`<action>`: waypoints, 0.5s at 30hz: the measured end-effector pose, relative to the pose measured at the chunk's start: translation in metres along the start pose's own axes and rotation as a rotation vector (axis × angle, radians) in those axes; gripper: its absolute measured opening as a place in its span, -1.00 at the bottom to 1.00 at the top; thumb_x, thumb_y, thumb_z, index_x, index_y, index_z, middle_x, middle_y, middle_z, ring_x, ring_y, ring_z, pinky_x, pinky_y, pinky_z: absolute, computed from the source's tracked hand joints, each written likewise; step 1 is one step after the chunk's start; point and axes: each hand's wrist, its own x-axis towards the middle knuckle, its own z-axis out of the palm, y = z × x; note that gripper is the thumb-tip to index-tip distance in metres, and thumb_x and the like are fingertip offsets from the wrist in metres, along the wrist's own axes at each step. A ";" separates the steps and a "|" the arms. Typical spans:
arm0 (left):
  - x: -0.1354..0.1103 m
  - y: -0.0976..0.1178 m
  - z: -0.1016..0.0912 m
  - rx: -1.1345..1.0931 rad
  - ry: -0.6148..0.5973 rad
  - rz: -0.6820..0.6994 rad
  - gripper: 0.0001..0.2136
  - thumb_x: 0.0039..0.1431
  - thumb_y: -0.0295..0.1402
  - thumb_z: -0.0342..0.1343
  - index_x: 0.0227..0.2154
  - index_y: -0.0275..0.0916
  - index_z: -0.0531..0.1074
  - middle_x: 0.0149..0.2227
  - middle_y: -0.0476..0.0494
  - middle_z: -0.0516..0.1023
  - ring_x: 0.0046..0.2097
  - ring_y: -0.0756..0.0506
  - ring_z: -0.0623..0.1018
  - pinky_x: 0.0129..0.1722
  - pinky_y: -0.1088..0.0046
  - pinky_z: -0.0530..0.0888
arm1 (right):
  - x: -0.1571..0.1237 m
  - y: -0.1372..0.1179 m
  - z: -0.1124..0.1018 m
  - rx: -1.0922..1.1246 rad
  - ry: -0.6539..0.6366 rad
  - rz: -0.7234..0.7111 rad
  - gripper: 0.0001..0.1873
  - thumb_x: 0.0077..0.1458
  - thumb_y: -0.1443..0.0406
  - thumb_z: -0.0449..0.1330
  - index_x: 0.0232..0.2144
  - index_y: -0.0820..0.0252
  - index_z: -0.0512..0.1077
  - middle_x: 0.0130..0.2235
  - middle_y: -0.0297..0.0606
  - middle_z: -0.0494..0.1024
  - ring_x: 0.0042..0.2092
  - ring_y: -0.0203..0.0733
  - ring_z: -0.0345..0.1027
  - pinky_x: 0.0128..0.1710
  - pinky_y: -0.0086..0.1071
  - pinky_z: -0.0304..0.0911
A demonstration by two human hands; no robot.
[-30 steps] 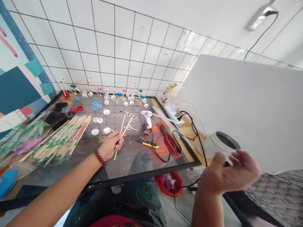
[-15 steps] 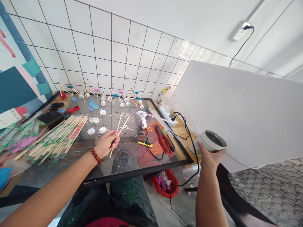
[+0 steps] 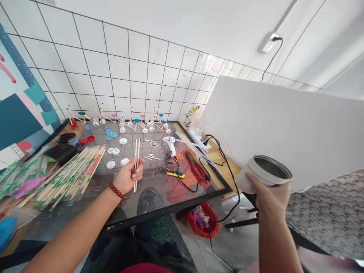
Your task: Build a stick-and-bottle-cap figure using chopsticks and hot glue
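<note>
Your left hand (image 3: pixel 127 176) is closed round two bare sticks (image 3: pixel 137 151), held upright side by side above the table (image 3: pixel 153 178), left of the middle of its near edge. Your right hand (image 3: pixel 273 197) grips the tin (image 3: pixel 250 170) past the right edge, near the right front corner; its dark mouth is tipped up toward you. Whether its base touches anything, you can't tell from here.

Green print runs along the wrappers of the bundle (image 3: pixel 74 174) by the left edge, some with red strips, all too small to read. Red brushwork on the wall panel (image 3: pixel 7 70), beyond the left edge, is cut off and can't be read.

Watch the black frame (image 3: pixel 182 205) at the near edge: your left wrist sits just inside it. Between that hand and the cutter (image 3: pixel 176 173) lies a stretch of glass with scattered scraps. The glue gun (image 3: pixel 170 146) and pliers (image 3: pixel 196 167) take up the right side. A black cord (image 3: pixel 239 195) loops over the right edge and hangs just beside your tin; the board (image 3: pixel 284 117) stands close behind it. The models (image 3: pixel 127 121) line the far edge, with caps (image 3: pixel 110 164) between them and you. Below the near edge sits the red bin (image 3: pixel 204 233).
</note>
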 end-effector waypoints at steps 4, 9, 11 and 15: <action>-0.002 0.007 0.000 0.018 -0.041 -0.014 -0.67 0.48 -0.23 0.10 -0.33 -0.36 0.57 -0.63 0.09 0.20 -0.67 0.11 0.08 -0.69 0.64 0.15 | -0.027 -0.059 -0.005 0.078 -0.085 0.082 -0.45 -0.38 0.16 0.65 -0.25 0.11 0.64 -0.13 -0.14 0.71 -0.02 0.08 0.63 0.24 0.11 0.42; -0.002 0.011 -0.005 0.026 -0.072 -0.008 -0.67 0.45 -0.20 0.16 -0.32 -0.38 0.59 -0.64 0.08 0.22 -0.68 0.12 0.10 -0.68 0.63 0.15 | -0.066 -0.098 -0.005 0.091 -0.318 0.097 -0.35 -0.27 0.11 0.62 -0.08 0.16 0.65 -0.16 -0.09 0.74 -0.08 0.18 0.65 0.06 0.13 0.54; -0.001 0.010 -0.006 0.026 -0.077 -0.008 -0.66 0.46 -0.19 0.15 -0.32 -0.38 0.59 -0.64 0.08 0.22 -0.68 0.12 0.10 -0.68 0.63 0.15 | -0.085 -0.111 0.000 0.111 -0.415 0.067 -0.32 -0.24 0.10 0.61 -0.02 0.16 0.65 -0.14 -0.05 0.75 -0.05 0.21 0.66 0.05 0.10 0.57; -0.001 0.009 -0.008 0.020 -0.075 -0.012 -0.62 0.50 -0.18 0.07 -0.32 -0.37 0.59 -0.64 0.09 0.21 -0.67 0.12 0.07 -0.68 0.64 0.15 | -0.129 -0.139 0.019 0.204 -0.586 -0.048 -0.24 -0.20 -0.01 0.60 0.06 0.11 0.63 -0.12 -0.05 0.76 -0.05 0.24 0.68 0.00 0.07 0.62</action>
